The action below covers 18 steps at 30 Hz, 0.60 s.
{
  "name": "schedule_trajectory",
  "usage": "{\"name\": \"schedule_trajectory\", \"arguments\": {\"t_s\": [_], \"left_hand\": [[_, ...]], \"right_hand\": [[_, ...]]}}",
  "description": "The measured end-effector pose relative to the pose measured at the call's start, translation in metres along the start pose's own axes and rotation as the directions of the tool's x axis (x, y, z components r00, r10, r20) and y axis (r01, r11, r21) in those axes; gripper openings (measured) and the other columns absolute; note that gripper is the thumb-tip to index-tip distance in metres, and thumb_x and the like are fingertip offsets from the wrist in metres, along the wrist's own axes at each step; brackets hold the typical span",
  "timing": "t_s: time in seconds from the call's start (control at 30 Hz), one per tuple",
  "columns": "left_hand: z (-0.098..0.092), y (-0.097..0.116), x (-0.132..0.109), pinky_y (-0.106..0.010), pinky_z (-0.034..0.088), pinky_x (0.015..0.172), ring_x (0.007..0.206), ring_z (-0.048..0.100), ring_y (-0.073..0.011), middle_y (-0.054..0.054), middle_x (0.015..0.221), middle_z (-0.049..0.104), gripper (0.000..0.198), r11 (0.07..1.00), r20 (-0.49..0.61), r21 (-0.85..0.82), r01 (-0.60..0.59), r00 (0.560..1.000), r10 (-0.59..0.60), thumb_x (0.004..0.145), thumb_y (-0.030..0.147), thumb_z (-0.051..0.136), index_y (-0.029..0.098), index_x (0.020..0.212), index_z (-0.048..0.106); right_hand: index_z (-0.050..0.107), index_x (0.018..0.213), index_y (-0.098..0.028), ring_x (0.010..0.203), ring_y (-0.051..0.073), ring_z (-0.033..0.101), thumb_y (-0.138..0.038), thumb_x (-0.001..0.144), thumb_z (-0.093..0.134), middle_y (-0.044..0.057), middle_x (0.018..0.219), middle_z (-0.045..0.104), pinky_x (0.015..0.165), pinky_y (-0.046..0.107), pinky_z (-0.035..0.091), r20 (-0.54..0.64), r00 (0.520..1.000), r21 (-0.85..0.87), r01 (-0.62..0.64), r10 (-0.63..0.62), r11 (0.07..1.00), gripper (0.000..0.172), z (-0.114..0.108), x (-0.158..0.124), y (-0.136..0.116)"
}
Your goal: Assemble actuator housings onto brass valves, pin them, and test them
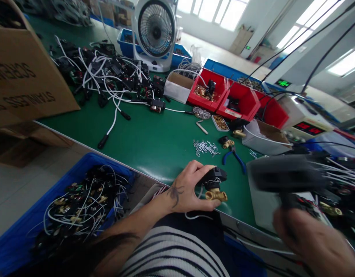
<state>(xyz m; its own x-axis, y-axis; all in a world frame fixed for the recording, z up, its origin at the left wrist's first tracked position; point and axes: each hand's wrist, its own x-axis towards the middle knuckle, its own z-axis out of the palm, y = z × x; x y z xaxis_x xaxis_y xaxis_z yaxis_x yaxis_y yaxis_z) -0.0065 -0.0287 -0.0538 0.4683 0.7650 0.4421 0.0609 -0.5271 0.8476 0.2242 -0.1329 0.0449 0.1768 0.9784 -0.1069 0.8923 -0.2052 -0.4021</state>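
My left hand (191,186) is closed around a brass valve (216,195) with a black housing (214,176) on top, near the table's front edge. A thin wire clip shows where housing and brass meet. At the right, my right hand (312,238) grips the handle of a black T-shaped tool (287,173), raised above the table and smeared by motion; its exact kind is unclear. Beyond the left hand lies a pile of small wire clips (206,147). Blue-handled pliers (235,157) rest beside another small brass valve (227,142).
Black housings with white cables (108,73) crowd the back left. Red bins (239,100) and a white fan (156,34) line the back. A cardboard box (30,77) stands left, above a full blue crate (87,161). A white box (262,207) and more cabled parts fill the right.
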Motion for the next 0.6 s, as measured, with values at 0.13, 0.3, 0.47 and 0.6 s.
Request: {"name": "schedule_trajectory", "arguments": {"t_s": [0.13, 0.3, 0.47, 0.6], "left_hand": [[0.002, 0.006, -0.003, -0.04, 0.051, 0.095, 0.106, 0.055, -0.0221, -0.007, 0.111, 0.052, 0.073, 0.998, 0.01, -0.017, 0.065, 0.998, -0.065, 0.068, 0.038, 0.076, 0.022, 0.133, 0.047], [0.01, 0.013, -0.008, -0.039, 0.055, 0.09, 0.11, 0.058, -0.0226, -0.005, 0.118, 0.055, 0.054, 0.98, -0.05, -0.095, 0.173, 0.983, -0.178, 0.074, 0.033, 0.072, 0.025, 0.121, 0.047], [0.008, 0.016, -0.009, -0.043, 0.057, 0.085, 0.101, 0.063, -0.0235, -0.005, 0.109, 0.058, 0.049, 0.963, -0.03, -0.141, 0.229, 0.972, -0.235, 0.073, 0.033, 0.072, 0.024, 0.116, 0.051], [0.008, 0.014, -0.01, -0.04, 0.057, 0.086, 0.103, 0.061, -0.0217, -0.003, 0.11, 0.057, 0.049, 0.978, -0.038, -0.115, 0.176, 0.983, -0.181, 0.075, 0.032, 0.072, 0.028, 0.118, 0.05]], "right_hand": [[0.046, 0.058, -0.021, 0.042, 0.011, 0.032, -0.07, 0.086, 0.041, -0.003, 0.049, 0.037, 0.037, 0.024, 0.024, 0.151, 0.988, 0.177, 0.01, -0.037, 0.984, 0.057, 0.007, 0.003, -0.02], [0.059, 0.125, -0.02, 0.056, 0.012, 0.047, -0.047, 0.079, 0.072, -0.005, 0.066, 0.054, 0.051, 0.023, 0.04, 0.107, 0.98, 0.453, 0.101, -0.166, 0.886, 0.055, 0.02, 0.017, -0.039], [0.063, 0.126, -0.023, 0.099, 0.023, 0.063, -0.054, 0.073, 0.075, 0.004, 0.111, 0.069, 0.089, 0.034, 0.05, 0.122, 0.947, 0.537, 0.188, -0.296, 0.822, 0.063, 0.044, 0.04, -0.032], [0.062, 0.128, -0.021, 0.105, 0.023, 0.063, -0.055, 0.073, 0.075, 0.005, 0.117, 0.069, 0.094, 0.035, 0.049, 0.144, 0.924, 0.58, 0.21, -0.353, 0.787, 0.066, 0.048, 0.044, -0.024]]}}
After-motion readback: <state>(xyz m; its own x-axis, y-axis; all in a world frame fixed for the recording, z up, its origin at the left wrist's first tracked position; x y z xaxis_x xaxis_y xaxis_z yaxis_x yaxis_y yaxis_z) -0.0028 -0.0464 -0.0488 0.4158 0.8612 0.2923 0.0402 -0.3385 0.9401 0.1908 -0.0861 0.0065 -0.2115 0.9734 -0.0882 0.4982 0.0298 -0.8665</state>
